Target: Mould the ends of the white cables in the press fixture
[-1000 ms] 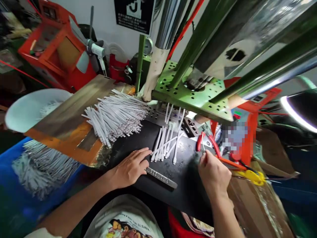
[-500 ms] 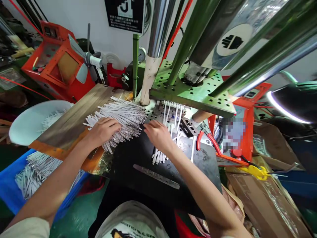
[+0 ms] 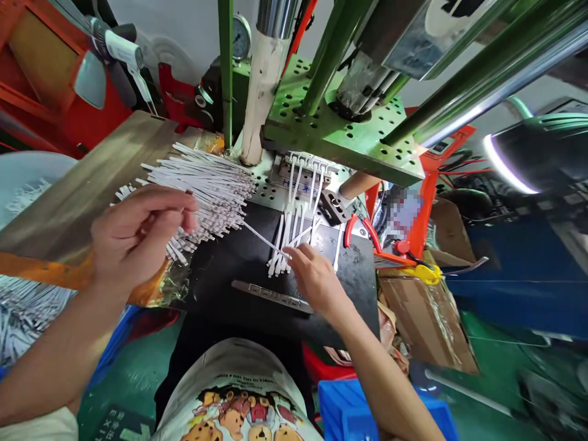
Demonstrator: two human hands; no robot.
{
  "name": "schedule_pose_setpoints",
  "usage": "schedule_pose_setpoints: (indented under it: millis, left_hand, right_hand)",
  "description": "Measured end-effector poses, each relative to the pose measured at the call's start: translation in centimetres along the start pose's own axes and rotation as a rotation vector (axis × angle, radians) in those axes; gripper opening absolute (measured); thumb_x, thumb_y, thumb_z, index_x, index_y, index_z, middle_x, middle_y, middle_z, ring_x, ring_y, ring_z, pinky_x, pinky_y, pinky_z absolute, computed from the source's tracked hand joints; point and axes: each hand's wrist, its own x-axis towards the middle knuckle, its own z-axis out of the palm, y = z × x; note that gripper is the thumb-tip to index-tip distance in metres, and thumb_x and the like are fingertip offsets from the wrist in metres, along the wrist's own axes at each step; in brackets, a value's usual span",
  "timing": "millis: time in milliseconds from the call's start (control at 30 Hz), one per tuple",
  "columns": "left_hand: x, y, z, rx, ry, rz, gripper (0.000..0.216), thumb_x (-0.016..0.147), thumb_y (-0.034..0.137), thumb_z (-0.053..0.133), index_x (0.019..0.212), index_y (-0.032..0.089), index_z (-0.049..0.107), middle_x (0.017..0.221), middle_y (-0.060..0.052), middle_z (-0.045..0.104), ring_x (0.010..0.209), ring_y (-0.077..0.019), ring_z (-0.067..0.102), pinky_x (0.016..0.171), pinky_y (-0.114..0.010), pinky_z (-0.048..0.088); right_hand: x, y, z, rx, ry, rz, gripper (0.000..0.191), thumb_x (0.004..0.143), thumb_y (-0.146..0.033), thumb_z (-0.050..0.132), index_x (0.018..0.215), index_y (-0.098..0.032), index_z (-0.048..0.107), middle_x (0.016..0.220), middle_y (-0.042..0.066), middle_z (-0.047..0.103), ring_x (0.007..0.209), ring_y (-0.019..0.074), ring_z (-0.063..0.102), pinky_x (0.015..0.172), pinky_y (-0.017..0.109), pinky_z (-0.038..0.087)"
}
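My right hand [image 3: 315, 272] pinches one end of a thin white cable [image 3: 264, 237], which slants up and left toward a big pile of similar white cables [image 3: 202, 190]. Over the near left side of that pile my left hand [image 3: 142, 229] is raised, thumb and fingers curled together; whether anything is between them cannot be made out. Several white cables [image 3: 287, 236] lie in a row beyond my right hand, their near ends on the black work surface [image 3: 215, 257]. Other cables run into a metal mould block [image 3: 294, 177] under the green press plate [image 3: 340, 131]. A flat metal strip [image 3: 271, 297] lies in front.
Red-handled pliers [image 3: 351, 229] lie right of the mould, beside a dark metal block [image 3: 334, 207]. The press's pale column [image 3: 257, 98] stands behind the pile. A wooden board [image 3: 87, 177] extends left, near a white basin [image 3: 27, 165]. A ring lamp [image 3: 509, 165] glows at right.
My left hand has lifted off the pile toward me and left. My right hand has moved toward me from the pile's edge, now with a cable in it. The view has shifted.
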Motion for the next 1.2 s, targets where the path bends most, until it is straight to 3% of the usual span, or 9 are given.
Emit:
schedule_pose_setpoints:
  millis: [133,233,333,400,500,633,733,1033,1200]
  left_hand:
    - [-3.5,0.9,1.8,-0.221,0.068,-0.238,0.027,0.089,0.022,0.067,0.114,0.031,0.071,0.088,0.000,0.071,0.073,-0.0147,0.065,0.063,-0.029,0.054]
    - [-6.3,-0.4,3.4,-0.071,0.051,-0.238,0.019,0.083,0.018,0.074,0.098,0.030,0.076,0.088,0.001,0.068,0.074,-0.0131,0.064,0.064,-0.026,0.053]
    - [-8.2,-1.3,5.1,0.150,-0.120,-0.141,0.017,0.084,0.011,0.070,0.092,0.026,0.075,0.092,0.001,0.069,0.079,-0.0111,0.065,0.070,-0.023,0.053]
    - [-8.9,-1.4,6.1,0.157,-0.271,-0.069,0.019,0.085,0.009,0.068,0.096,0.024,0.072,0.092,0.001,0.071,0.082,-0.0112,0.067,0.075,-0.022,0.054]
    - [-9.0,-1.2,7.4,0.111,-0.414,0.016,0.017,0.087,0.009,0.066,0.100,0.021,0.069,0.090,0.000,0.073,0.086,-0.0130,0.068,0.081,-0.024,0.055]
    - [-8.7,-1.3,8.7,0.129,-0.545,0.031,0.011,0.092,0.013,0.060,0.099,0.019,0.065,0.094,-0.003,0.073,0.092,-0.0148,0.067,0.086,-0.029,0.053]
    - [-8.8,-1.8,9.2,0.186,-0.609,0.016,0.009,0.096,0.015,0.055,0.098,0.019,0.063,0.095,-0.004,0.072,0.093,-0.0156,0.066,0.087,-0.032,0.051]
    - [-9.0,-1.8,9.2,0.329,-0.687,0.157,0.013,0.096,0.011,0.050,0.102,0.017,0.060,0.099,-0.006,0.071,0.094,-0.0164,0.065,0.088,-0.033,0.048]
    - [-8.9,-1.5,9.5,0.371,-0.670,0.238,0.010,0.095,0.012,0.052,0.099,0.016,0.061,0.098,-0.006,0.071,0.093,-0.0171,0.065,0.089,-0.034,0.048]
  right_hand:
    - [-6.0,0.5,1.2,0.675,0.057,0.213,0.025,0.102,-0.030,0.042,0.103,-0.018,0.064,0.079,0.002,0.053,0.069,0.0139,0.050,0.062,0.024,0.041]
    - [-8.0,-0.3,2.2,1.176,0.095,0.442,0.026,0.095,-0.044,0.057,0.094,-0.018,0.061,0.070,-0.001,0.051,0.058,0.0103,0.047,0.053,0.022,0.041]
    - [-8.4,-0.8,2.9,1.496,0.082,0.539,0.037,0.081,-0.051,0.074,0.084,-0.017,0.060,0.064,-0.002,0.054,0.047,0.0083,0.047,0.041,0.019,0.039]
    - [-8.3,-1.0,3.1,1.580,0.092,0.530,0.042,0.073,-0.054,0.080,0.078,-0.017,0.061,0.060,-0.002,0.057,0.042,0.0089,0.049,0.036,0.019,0.039]
    - [-8.2,-1.3,3.1,1.478,0.200,0.461,0.035,0.079,-0.051,0.076,0.076,-0.017,0.067,0.062,0.002,0.064,0.045,0.0124,0.057,0.042,0.024,0.048]
    - [-8.4,-2.1,3.9,0.893,0.381,0.295,0.012,0.091,-0.026,0.064,0.094,-0.022,0.075,0.088,0.007,0.074,0.079,0.0192,0.070,0.071,0.032,0.058]
    - [-8.5,-2.6,5.2,0.609,0.436,0.213,0.019,0.092,-0.016,0.060,0.101,-0.025,0.074,0.099,0.007,0.074,0.090,0.0197,0.070,0.079,0.033,0.057]
    - [-8.6,-2.2,5.9,0.227,0.408,-0.050,0.024,0.091,-0.006,0.057,0.110,-0.018,0.064,0.100,0.012,0.069,0.088,0.0204,0.063,0.079,0.036,0.057]
    - [-8.2,-1.1,6.5,0.209,0.403,-0.244,0.023,0.091,-0.005,0.055,0.111,-0.014,0.062,0.099,0.014,0.066,0.089,0.0216,0.061,0.077,0.036,0.056]
